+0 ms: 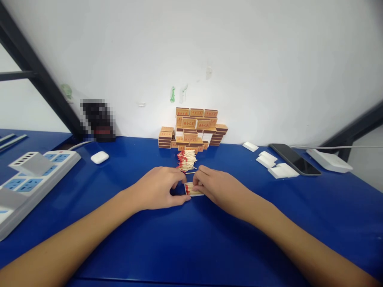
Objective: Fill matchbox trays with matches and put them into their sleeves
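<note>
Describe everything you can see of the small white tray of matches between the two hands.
The white tray is small, shallow and open-topped, apparently card or paper. It lies flat on the blue table, nearer the wearer than the loose match pile. Matches lie lengthwise inside, red heads to the left. The left hand holds its left end between thumb and fingers; the right hand's fingers cover part of its right side.

Red-tipped pale matches (188, 160), red-lettered tan matchboxes (188, 122) with seemingly dark brown sides, white tray (197, 195), blue table (191, 243)
</note>
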`<state>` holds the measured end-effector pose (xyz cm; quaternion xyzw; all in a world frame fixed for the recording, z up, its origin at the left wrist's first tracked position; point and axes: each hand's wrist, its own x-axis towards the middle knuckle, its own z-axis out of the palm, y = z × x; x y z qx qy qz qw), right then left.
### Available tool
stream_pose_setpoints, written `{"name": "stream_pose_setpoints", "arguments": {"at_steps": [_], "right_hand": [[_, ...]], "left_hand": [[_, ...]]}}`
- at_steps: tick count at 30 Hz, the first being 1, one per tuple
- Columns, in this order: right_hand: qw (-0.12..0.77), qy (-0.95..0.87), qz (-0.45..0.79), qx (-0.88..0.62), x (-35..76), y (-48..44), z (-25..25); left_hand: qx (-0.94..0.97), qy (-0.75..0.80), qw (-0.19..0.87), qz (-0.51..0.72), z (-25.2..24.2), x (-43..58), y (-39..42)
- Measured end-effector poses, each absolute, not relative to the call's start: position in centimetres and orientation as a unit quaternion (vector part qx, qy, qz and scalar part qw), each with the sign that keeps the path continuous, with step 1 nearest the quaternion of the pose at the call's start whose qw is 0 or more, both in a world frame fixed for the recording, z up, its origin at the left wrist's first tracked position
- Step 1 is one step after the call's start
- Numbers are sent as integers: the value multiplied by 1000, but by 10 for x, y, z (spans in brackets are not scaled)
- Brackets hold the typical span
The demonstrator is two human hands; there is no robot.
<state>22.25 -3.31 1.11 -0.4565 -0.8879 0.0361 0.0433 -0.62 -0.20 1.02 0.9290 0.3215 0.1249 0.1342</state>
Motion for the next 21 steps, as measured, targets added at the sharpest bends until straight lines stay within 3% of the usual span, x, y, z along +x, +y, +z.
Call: {"name": "stream_pose_setpoints", "arguments": {"at_steps": [9, 15, 21], "right_hand": [[75, -895, 79, -433, 226, -33, 19], [156, -877, 60, -451, 244, -23, 19], [160, -869, 103, -458, 248, -13, 7]], "left_hand": [[928, 327, 133, 116, 11, -6, -3], [932, 317, 125, 125, 12, -7, -2], [931, 314, 137, 125, 12, -8, -2]]}}
